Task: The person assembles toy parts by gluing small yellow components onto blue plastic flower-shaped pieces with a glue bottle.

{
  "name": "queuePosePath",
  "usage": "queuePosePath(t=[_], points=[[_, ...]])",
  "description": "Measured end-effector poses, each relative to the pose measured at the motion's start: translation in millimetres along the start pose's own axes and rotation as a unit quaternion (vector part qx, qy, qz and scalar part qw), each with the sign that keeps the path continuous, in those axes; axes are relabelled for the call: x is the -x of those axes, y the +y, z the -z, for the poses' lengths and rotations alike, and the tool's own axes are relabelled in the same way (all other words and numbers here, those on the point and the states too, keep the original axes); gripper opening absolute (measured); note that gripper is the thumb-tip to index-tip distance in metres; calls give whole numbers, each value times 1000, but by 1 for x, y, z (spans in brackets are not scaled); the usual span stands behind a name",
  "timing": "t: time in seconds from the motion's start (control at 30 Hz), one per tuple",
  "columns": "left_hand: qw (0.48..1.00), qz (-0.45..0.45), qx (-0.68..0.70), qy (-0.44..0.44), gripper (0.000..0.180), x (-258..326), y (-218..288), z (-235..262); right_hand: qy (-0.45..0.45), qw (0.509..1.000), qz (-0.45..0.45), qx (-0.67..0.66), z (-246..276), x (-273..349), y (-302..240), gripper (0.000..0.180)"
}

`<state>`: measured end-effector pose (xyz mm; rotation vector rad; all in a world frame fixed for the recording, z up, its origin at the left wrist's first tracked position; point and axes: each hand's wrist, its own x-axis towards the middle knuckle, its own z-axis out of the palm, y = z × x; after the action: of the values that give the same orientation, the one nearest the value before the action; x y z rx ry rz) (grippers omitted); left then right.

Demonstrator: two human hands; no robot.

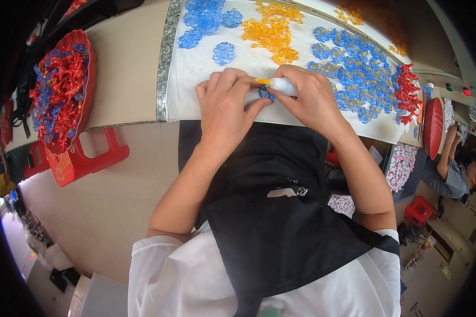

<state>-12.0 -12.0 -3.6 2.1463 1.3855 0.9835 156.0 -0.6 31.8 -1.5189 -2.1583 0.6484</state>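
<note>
White sleeves and a black apron (pixel 280 211) fill the near edge, and both forearms reach up from them to meet over a white cloth (pixel 195 68) on the long table. Closed around a small white glue bottle (pixel 285 86), the right hand (pixel 312 100) aims the bottle's orange nozzle toward the left hand (pixel 225 105), whose fingers are curled down and pinch a small blue plastic flower piece (pixel 266 94) flat against the cloth, just under the nozzle tip. Judging from this, the main risk is glue: with the nozzle so close to the left fingertips, a hard squeeze could run adhesive onto the skin or the cloth and stick the piece down. The piece is also mostly hidden by the fingers, so the nozzle could miss its centre. Counting is only partly possible. One bottle and one held piece are sure. One single blue flower (pixel 223 53) lies just beyond the left hand; further out sits a blue cluster (pixel 206 18) of roughly five, an orange heap (pixel 272 31), and, beyond the right hand, a wide blue spread (pixel 354 68) too tangled to count, ending in a red bunch (pixel 405 92). Well off to the left hand's side, one red tray (pixel 87 58) holds mixed red and blue pieces on a red stool (pixel 84 158). One other person (pixel 452 174) sits far off to the right.
</note>
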Motion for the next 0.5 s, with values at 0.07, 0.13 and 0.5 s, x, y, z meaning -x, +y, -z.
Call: queuePosePath(t=[0.07,0.13,0.5], points=[[1000,-1,-2,6,27,0,0,-1,9,1000,9,-13,-1,1,2,16],[1000,-1,-4,4,27,0,0,-1,5,1000,9,-18,-1,0,4,17],[1000,-2,-19,-2,29,0,-1,-1,-13,999,-14,-37,0,-2,11,23]])
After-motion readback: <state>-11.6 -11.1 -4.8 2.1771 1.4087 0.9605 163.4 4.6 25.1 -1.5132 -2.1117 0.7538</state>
